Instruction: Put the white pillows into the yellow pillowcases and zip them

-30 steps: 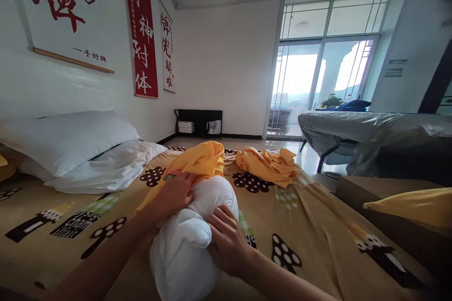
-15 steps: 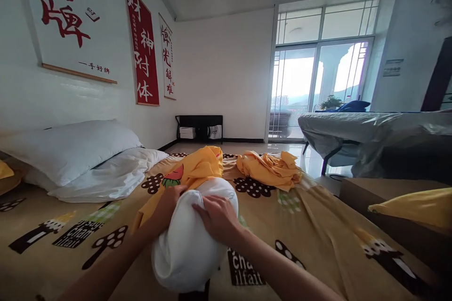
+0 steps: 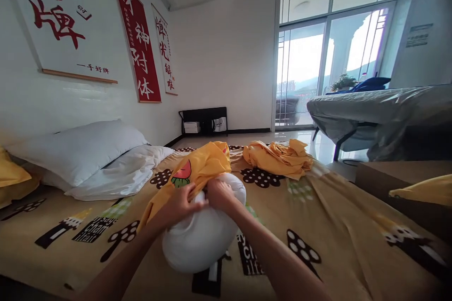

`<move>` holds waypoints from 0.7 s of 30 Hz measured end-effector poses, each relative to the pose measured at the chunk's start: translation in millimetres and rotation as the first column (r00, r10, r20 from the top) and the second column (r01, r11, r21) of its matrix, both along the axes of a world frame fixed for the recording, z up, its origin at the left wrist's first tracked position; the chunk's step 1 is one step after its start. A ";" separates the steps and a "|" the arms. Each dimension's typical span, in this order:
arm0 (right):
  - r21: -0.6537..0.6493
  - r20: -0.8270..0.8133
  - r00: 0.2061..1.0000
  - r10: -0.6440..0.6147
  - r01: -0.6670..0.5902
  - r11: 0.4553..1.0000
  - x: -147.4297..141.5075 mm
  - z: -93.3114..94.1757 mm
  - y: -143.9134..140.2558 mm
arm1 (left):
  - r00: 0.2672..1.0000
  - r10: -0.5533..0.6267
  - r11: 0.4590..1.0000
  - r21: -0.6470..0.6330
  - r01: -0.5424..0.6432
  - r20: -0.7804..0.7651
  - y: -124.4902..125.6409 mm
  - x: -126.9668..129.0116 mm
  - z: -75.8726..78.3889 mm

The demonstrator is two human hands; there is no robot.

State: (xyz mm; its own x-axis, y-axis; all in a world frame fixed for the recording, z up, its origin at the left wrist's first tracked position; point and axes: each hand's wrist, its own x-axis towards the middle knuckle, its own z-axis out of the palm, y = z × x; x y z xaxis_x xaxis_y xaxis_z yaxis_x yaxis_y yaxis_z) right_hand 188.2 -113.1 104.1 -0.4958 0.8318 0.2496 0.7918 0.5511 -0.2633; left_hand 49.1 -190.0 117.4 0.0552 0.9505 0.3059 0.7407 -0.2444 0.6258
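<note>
On the bed, a white pillow [image 3: 201,240] is bent into a bulging bundle, its far end against a yellow pillowcase [image 3: 203,162] with a watermelon print. My right hand [image 3: 221,193] presses down at the fold with curled fingers, gripping the pillow near the edge of the case. To its left lies my left hand [image 3: 180,207], thumb stretched over the white fabric and fingers reaching to the yellow cloth, slightly blurred. How far the pillow sits inside the case is hidden by my hands.
A crumpled yellow cloth [image 3: 278,157] lies farther right on the patterned sheet [image 3: 339,240]. White pillows [image 3: 81,148] rest at the left by the wall. Beyond the bed's right edge stand a cardboard box [image 3: 381,174] with yellow fabric and a plastic-covered table [image 3: 367,103].
My right hand has moved forward, pushing the pillow's raised fold down toward the yellow case. My left hand's thumb has spread away from its fingers. The view has shifted slightly.
</note>
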 end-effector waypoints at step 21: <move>0.274 -0.520 0.823 0.226 -0.090 0.957 57.1 -43.2 -5.7 | 0.868 0.491 0.835 0.247 -0.492 0.072 -14.7 0.7 -42.7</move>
State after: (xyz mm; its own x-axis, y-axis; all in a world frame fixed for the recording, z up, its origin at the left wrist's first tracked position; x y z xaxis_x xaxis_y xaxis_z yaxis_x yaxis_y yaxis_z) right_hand 245.3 -118.8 60.8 -0.3435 0.6395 0.6878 0.4549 0.7540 -0.4739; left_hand 49.8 -204.7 74.6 -0.4012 0.7441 0.5342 0.8019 0.0034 0.5974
